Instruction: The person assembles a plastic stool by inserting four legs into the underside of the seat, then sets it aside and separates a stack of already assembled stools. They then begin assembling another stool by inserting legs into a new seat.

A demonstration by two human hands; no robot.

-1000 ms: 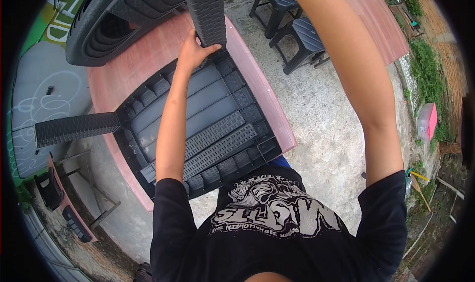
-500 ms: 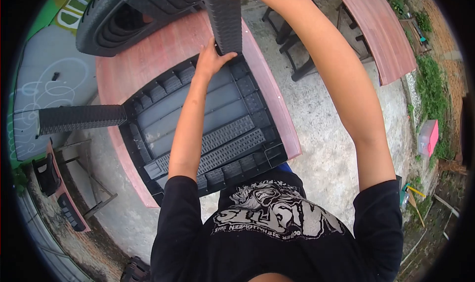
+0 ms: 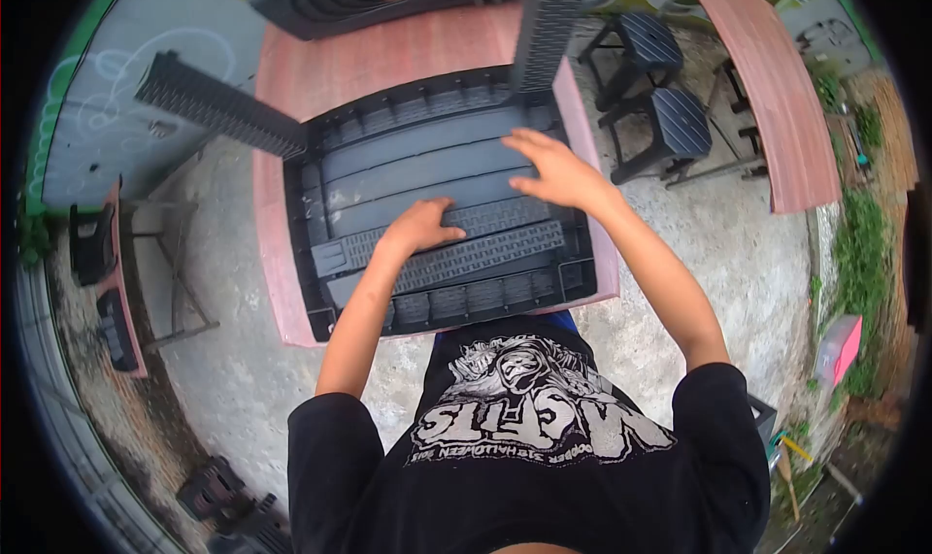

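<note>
- Outdoors in flat daylight, I look down on a cracked concrete floor [image 3: 670, 263].
- A reddish table [image 3: 388, 54] stands at centre; a second reddish table [image 3: 777, 98] runs along the right.
- Two dark plastic stools [image 3: 660, 78] stand between them.
- A painted wall [image 3: 87, 107] with scrawled graffiti rises at left.
- Weeds [image 3: 859, 253] edge the right side, near a pink box [image 3: 837, 350].

Both your arms reach forward and down, bent slightly at the elbows. Your left hand [image 3: 419, 226] lies palm down with fingers curled, while your right hand [image 3: 553, 170] spreads flat, fingers pointing left.
</note>
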